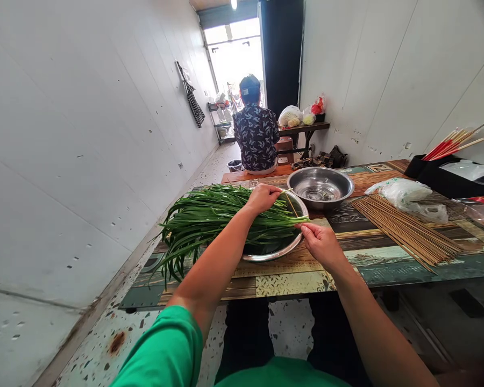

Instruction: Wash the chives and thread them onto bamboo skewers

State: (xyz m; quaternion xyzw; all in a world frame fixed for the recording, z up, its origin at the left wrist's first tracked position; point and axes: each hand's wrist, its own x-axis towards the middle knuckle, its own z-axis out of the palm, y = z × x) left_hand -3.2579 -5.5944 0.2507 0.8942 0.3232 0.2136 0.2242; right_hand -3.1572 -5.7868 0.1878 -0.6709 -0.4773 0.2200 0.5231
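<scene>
A large heap of long green garlic chives (210, 215) lies across a metal basin (276, 256), its leaves hanging over the left side. My left hand (264, 197) is closed in a pinch above the heap, with a pale chive stalk end sticking out past the fingertips. At the basin's right rim, my right hand (320, 244) pinches a thin bamboo skewer (292, 205) by its lower end, close to the white ends of several chives. The skewer slants up toward the left fingertips. Whether its tip pierces the stalk is too small to tell.
Behind the chives stands a second steel basin (320, 185). Many bamboo skewers (407, 231) lie on the table at right, beside a white plastic bag (407, 193) and a black box (452, 174) holding red-ended sticks. A person (255, 131) sits beyond the table, facing away.
</scene>
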